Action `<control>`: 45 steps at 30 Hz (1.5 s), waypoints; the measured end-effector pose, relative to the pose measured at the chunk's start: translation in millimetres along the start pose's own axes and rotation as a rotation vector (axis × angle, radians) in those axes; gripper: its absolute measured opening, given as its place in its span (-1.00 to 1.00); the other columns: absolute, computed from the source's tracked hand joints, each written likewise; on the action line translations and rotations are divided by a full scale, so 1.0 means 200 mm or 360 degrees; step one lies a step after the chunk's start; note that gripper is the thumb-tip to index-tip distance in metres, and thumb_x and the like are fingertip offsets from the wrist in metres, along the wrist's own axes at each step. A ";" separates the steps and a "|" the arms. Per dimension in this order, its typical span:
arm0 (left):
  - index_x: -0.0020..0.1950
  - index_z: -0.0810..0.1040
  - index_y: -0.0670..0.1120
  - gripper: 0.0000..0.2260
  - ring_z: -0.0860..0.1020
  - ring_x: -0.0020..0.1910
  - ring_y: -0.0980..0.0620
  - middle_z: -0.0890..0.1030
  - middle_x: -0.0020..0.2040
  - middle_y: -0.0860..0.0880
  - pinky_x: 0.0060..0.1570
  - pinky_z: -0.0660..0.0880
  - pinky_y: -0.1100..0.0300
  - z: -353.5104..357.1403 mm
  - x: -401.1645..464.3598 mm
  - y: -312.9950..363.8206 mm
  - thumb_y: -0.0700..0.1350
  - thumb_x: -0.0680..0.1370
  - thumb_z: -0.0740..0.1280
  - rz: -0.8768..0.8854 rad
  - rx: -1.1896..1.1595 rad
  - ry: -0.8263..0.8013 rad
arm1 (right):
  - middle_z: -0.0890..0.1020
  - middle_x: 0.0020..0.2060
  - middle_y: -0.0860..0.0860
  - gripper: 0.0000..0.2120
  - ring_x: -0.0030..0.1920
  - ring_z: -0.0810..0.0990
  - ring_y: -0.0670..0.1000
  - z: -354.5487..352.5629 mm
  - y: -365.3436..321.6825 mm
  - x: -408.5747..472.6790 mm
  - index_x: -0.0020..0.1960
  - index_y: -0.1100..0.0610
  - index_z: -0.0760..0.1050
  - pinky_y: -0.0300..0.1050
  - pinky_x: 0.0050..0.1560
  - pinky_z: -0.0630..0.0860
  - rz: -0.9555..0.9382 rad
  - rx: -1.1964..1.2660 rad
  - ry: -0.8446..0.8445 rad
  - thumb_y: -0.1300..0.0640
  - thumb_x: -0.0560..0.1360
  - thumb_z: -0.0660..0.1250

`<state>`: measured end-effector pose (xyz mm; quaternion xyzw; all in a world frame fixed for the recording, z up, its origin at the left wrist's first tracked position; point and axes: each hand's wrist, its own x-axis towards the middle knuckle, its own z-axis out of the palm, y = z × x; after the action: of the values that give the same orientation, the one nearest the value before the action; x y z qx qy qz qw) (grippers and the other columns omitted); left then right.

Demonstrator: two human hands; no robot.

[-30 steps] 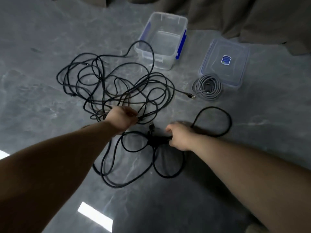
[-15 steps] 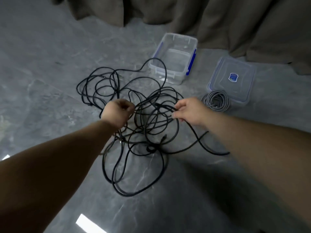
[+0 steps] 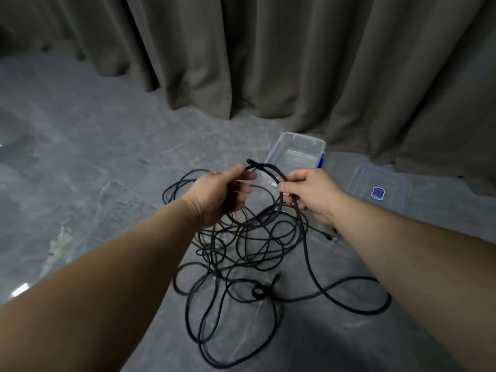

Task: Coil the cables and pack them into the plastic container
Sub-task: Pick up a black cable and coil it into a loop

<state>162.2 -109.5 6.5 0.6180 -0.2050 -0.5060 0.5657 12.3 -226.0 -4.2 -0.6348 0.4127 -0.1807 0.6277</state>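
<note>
Black cable (image 3: 268, 237) end is pinched by left hand (image 3: 217, 194) and right hand (image 3: 311, 194) before the empty container (image 3: 298, 151); tangle uncoiled, nothing packed.

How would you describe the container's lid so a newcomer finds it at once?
Start at the brown curtain hanging down to the grey floor. At its foot stands the open plastic container; right of it the lid lies flat. Unlike the container, it is flat and carries a small blue label.
</note>
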 end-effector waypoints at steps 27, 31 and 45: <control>-0.10 0.51 -0.07 -0.80 0.27 -0.51 0.16 0.31 -0.45 0.09 -0.36 0.18 0.28 -0.11 0.06 0.13 -0.10 0.63 0.14 0.0126 -0.0753 0.0348 | 0.60 -0.27 0.09 -0.71 -0.14 0.58 0.14 0.01 0.07 -0.01 -0.14 0.17 0.58 -0.10 -0.16 0.47 -0.0091 -0.1405 -0.0091 0.02 0.59 0.21; 0.09 0.55 -0.15 -0.74 0.37 -0.43 0.16 0.39 -0.34 0.04 -0.30 0.29 0.29 -0.07 -0.08 0.37 -0.25 0.59 0.08 0.0226 -0.0673 0.0334 | 0.52 -0.39 0.04 -0.64 -0.28 0.51 0.07 0.12 -0.24 -0.16 -0.22 0.14 0.53 -0.07 -0.23 0.47 -0.0299 -0.1617 -0.0408 -0.05 0.60 0.16; 0.03 0.58 -0.14 -0.72 0.39 -0.35 0.08 0.42 -0.34 0.00 -0.20 0.34 0.19 0.09 -0.97 2.12 -0.25 0.61 0.07 0.0228 -0.0225 0.0255 | 0.66 -0.21 0.04 -0.79 -0.19 0.59 0.03 0.12 -2.12 -0.79 0.02 0.15 0.61 -0.17 -0.23 0.48 -0.0326 -0.0934 -0.0079 0.08 0.59 0.23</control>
<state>204.3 -75.6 469.2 0.5987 -0.1664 -0.4266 0.6571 62.1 -146.1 439.9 -0.8315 0.3655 -0.1006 0.4061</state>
